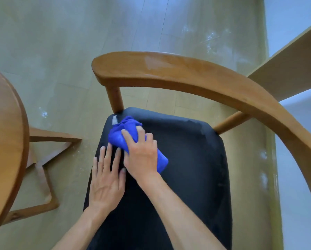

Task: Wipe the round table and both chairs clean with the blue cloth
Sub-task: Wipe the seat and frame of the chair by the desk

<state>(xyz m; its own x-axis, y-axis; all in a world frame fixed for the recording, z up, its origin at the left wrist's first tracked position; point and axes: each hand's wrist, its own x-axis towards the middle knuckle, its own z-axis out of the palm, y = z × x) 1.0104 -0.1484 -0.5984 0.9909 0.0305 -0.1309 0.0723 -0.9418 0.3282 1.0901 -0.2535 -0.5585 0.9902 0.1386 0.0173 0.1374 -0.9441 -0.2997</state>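
Observation:
A wooden chair with a curved back rail (187, 73) and a black padded seat (190, 159) stands below me. My right hand (142, 154) grips the bunched blue cloth (122, 131) and presses it on the seat's far left corner, beside a small white mark (114, 120). My left hand (106, 179) lies flat on the seat's left edge with its fingers straight, just beside the cloth. The round wooden table (3, 134) shows only its rim at the left edge of the view.
The table's wooden base legs (46, 179) spread over the pale floor between table and chair. A light wooden panel or shelf (286, 69) runs at the upper right behind the chair. White dusty marks dot the floor (212, 38).

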